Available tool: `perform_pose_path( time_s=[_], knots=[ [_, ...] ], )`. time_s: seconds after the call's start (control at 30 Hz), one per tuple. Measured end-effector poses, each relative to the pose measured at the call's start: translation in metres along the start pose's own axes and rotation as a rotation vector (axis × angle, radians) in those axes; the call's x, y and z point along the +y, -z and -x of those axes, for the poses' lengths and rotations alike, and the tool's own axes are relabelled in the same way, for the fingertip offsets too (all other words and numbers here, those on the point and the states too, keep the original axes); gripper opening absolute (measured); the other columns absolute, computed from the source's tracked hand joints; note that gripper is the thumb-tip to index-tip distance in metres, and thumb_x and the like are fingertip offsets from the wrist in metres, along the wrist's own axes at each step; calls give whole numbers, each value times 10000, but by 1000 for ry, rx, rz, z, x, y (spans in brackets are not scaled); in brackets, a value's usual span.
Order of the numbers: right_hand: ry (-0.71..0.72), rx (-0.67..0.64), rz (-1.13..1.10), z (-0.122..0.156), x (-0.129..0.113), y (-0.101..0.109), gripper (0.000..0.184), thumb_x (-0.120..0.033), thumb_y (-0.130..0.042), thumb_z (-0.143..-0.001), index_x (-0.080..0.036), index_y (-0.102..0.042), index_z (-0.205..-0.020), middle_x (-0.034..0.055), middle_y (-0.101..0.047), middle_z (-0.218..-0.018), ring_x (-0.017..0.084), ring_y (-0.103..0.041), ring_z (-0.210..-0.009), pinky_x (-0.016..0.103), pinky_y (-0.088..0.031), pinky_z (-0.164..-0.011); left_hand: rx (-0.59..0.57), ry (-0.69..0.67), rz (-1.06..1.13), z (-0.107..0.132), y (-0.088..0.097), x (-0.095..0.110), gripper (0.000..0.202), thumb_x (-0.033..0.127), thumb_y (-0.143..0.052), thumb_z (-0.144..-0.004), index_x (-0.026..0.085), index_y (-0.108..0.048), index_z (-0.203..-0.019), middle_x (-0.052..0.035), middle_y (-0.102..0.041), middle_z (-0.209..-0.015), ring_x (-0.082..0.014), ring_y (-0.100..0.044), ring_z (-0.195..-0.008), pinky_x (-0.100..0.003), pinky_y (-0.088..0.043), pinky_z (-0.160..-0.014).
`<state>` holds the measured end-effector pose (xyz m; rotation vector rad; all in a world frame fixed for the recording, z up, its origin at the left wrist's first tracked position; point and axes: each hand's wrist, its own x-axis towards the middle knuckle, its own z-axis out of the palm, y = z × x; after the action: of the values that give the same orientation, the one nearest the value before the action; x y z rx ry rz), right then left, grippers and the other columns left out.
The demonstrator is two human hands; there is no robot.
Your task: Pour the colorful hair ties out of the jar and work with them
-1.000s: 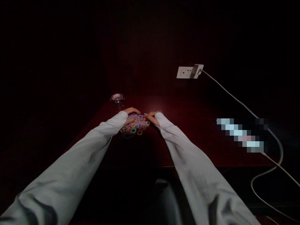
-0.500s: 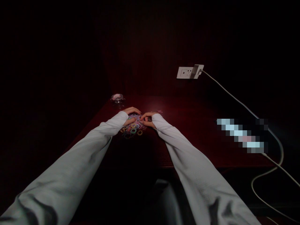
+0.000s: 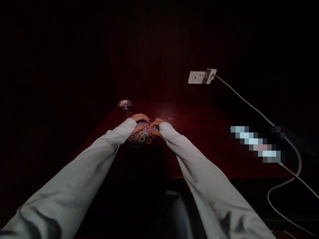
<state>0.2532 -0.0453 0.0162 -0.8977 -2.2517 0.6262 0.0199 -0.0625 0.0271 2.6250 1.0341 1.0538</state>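
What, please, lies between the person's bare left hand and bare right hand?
In the head view, a loose heap of small multicoloured ring-shaped bands lies between the left hand and the right hand.

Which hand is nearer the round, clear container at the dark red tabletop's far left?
Left. The left hand, at the pile of small multicoloured bands, is in front and to the right of the container; the right hand, at the pile's right side, is farther right.
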Motion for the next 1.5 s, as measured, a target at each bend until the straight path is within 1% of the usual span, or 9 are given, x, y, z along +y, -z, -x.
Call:
perform_pose_path(
  time_s=[0.1, 0.23, 0.43, 0.8, 0.93, 1.13, 1.27, 1.4, 1.5],
  knots=[
    [5, 9, -24, -1, 0, 0, 146, -332, -870, -810, -220, -833, -895, -21, -543, -815, 141, -516, -823, 271, -385, -814, 0, 0, -4, 0, 1, 1, 216, 294, -587, -983, 221, -763, -1084, -82, -781, -1224, -242, -714, -1182, -419, -507, -1106],
    [-18, 30, -63, -1, -1, 0, 180, -368, -879, -786, -207, -813, -832, -22, -563, -811, 137, -518, -799, 273, -397, -806, -3, 3, -5, -1, 0, 1, 224, 319, -588, -990, 226, -768, -1086, -83, -781, -1230, -246, -713, -1178, -416, -508, -1096],
    [-17, 61, -118, -2, -4, 3, 176, -368, -857, -789, -204, -805, -826, -17, -591, -806, 132, -526, -766, 278, -416, -785, 9, -8, 2, 0, -1, 1, 235, 351, -587, -1008, 225, -776, -1069, -82, -787, -1210, -245, -717, -1161, -413, -506, -1085],
    [-47, 121, -236, -4, -12, 4, 325, -513, -861, -767, -202, -768, -752, -24, -552, -766, 122, -475, -723, 270, -369, -708, 20, 33, 8, 0, -1, 4, 400, 497, -523, -1068, 223, -797, -967, -76, -796, -1176, -232, -712, -1076, -409, -509, -1043],
    [-61, 138, -254, -4, -14, 5, 351, -534, -862, -758, -201, -755, -742, -24, -544, -763, 117, -445, -709, 276, -357, -699, 32, 47, 22, 1, -1, 4, 401, 495, -514, -1069, 221, -796, -989, -83, -798, -1169, -240, -715, -1086, -424, -503, -1051],
    [-73, 147, -276, -4, -13, 4, 366, -549, -860, -759, -201, -747, -782, -29, -540, -759, 119, -433, -709, 280, -358, -696, 57, 15, 72, 0, 0, 1, 346, 466, -571, -1041, 210, -751, -893, -93, -800, -1147, -242, -725, -1078, -429, -516, -1042],
    [-78, 136, -262, -4, -12, 5, 331, -509, -854, -777, -197, -745, -798, -27, -541, -771, 120, -426, -706, 283, -359, -692, 62, 11, 87, 1, 1, -1, 320, 451, -587, -1028, 208, -742, -887, -96, -800, -1137, -238, -730, -1068, -421, -530, -1024],
    [-73, 140, -250, -5, -11, 5, 178, -357, -815, -809, -194, -745, -799, -23, -534, -767, 120, -420, -698, 276, -363, -677, 58, 20, 72, 2, 2, -2, 320, 456, -583, -1014, 210, -746, -891, -98, -795, -1147, -247, -728, -1087, -427, -527, -1032],
    [-71, 159, -249, -5, -10, 5, 129, -312, -782, -820, -195, -739, -789, -25, -531, -750, 118, -422, -695, 265, -364, -670, 43, 37, 63, 1, 4, -6, 349, 497, -590, -1004, 212, -753, -886, -100, -797, -1138, -252, -732, -1075, -430, -532, -1025]
  ],
)
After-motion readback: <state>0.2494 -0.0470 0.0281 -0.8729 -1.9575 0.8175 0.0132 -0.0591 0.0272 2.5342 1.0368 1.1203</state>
